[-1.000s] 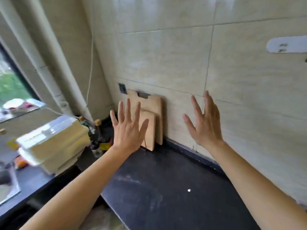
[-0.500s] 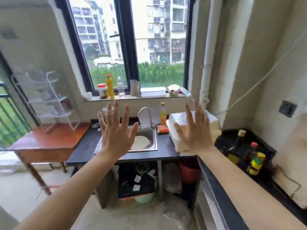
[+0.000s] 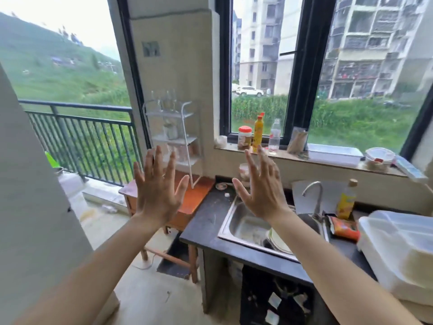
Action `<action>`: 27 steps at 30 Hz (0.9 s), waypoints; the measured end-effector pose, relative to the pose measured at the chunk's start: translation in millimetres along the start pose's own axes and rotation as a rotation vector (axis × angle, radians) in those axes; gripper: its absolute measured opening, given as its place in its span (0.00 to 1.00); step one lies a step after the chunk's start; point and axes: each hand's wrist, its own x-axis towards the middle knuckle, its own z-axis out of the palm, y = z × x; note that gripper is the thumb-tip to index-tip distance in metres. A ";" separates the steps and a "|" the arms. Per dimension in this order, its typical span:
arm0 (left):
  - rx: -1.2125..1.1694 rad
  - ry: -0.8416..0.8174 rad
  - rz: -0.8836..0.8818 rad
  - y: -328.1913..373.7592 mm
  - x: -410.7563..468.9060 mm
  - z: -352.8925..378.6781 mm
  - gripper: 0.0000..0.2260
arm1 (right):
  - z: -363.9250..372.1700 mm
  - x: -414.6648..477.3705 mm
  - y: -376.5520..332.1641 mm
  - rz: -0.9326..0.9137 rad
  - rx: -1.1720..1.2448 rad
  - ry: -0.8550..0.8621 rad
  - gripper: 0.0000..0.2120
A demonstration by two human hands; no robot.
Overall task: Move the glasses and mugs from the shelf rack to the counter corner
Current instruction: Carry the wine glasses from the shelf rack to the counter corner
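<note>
View swings left, shelf rack (image 3: 173, 139) now centre on wooden table (image 3: 196, 198); left hand (image 3: 156, 198) and right hand (image 3: 263, 195) raised, fingers spread, empty.

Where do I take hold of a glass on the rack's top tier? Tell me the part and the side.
Probably by its narrow upper part, coming from above: the glasses stand upright and close together on the open top tier of the shelf rack, with nothing over them. Blur hides their exact shape.
</note>
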 end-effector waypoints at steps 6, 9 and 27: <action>0.045 -0.080 -0.121 -69.2 44.3 75.0 0.33 | 113.1 74.0 -3.7 -0.070 0.105 -0.054 0.38; 0.062 -0.084 -0.147 -99.9 84.6 115.0 0.33 | 165.0 119.4 6.5 -0.072 0.128 -0.057 0.39; -0.110 0.036 -0.200 -258.1 380.0 263.8 0.33 | 350.7 442.4 8.8 -0.098 0.215 0.009 0.39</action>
